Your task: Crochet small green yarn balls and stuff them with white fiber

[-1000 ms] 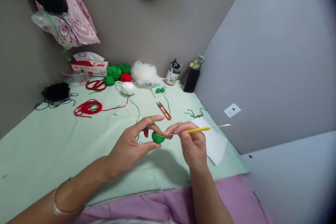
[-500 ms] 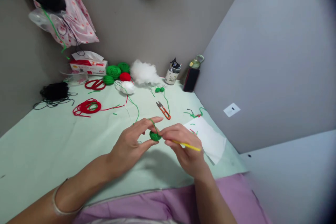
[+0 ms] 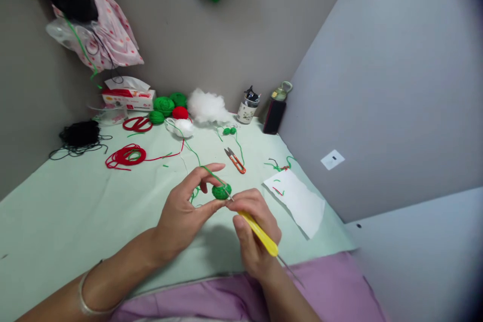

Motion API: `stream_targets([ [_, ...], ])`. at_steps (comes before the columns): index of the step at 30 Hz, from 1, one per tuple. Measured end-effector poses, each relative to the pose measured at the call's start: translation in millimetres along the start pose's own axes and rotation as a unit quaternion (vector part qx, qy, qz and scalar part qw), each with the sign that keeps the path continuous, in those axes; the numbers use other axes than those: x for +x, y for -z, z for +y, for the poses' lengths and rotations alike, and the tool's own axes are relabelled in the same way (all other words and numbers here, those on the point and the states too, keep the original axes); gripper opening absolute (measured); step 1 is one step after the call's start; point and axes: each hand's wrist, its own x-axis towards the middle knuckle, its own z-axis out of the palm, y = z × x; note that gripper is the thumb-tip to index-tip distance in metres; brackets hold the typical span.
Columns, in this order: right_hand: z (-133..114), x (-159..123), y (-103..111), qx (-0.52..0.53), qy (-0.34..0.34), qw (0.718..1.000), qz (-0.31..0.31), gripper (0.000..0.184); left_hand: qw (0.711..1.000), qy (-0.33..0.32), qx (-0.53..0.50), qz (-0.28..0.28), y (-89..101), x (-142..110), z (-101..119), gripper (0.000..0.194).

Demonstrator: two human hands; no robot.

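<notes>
My left hand (image 3: 184,211) pinches a small green crocheted piece (image 3: 221,191) between thumb and fingers, with a strand of green yarn (image 3: 196,153) running over the forefinger toward the back of the table. My right hand (image 3: 253,234) grips a yellow-handled crochet hook (image 3: 260,234); its metal tip touches the green piece, and the handle's far end points back toward my body. Both hands hover low over the pale green table (image 3: 56,211).
Orange snips (image 3: 236,159) lie just beyond my hands, a white paper sheet (image 3: 298,201) to the right. Further back are red cord (image 3: 124,155), black yarn (image 3: 80,133), green and red yarn balls (image 3: 169,105), white stuffing (image 3: 207,104), a tissue box (image 3: 128,96), a jar (image 3: 247,108) and a bottle (image 3: 277,105).
My right hand has turned the hook round: its handle pointed right a second ago and now points back toward me, tip at the green piece. The left hand stayed almost in place.
</notes>
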Motion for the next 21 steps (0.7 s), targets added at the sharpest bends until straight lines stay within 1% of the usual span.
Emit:
stream_targets([
  [4, -0.2, -2.3, -1.3, 0.058, -0.08, 0.995, 0.034, 0.02, 1.0, 0.005, 0.011, 0.001, 0.2, -0.3, 0.1, 0.044],
  [7, 1.7, -3.1, -0.9, 0.103, -0.099, 0.989, 0.046, 0.018, 1.0, 0.001, 0.019, -0.001, 0.2, -0.8, 1.3, 0.042],
  [10, 3.2, -4.2, 0.7, 0.112, -0.075, 0.99, 0.046, 0.02, 0.999, -0.018, 0.028, -0.009, 0.2, -1.2, 3.1, 0.042],
  [13, 4.6, -7.3, 2.8, 0.092, -0.039, 0.994, 0.038, 0.025, 0.998, -0.038, 0.034, -0.021, 0.0, -1.5, 3.7, 0.044],
  [18, 5.9, -12.2, 4.9, 0.032, 0.027, 0.999, 0.03, 0.032, 0.995, -0.089, 0.048, -0.027, 0.4, -2.5, 1.2, 0.06],
  [21, 4.6, -12.4, 5.9, 0.007, 0.048, 0.999, 0.021, 0.034, 0.988, -0.133, 0.061, -0.042, 1.5, -3.4, -0.9, 0.063],
])
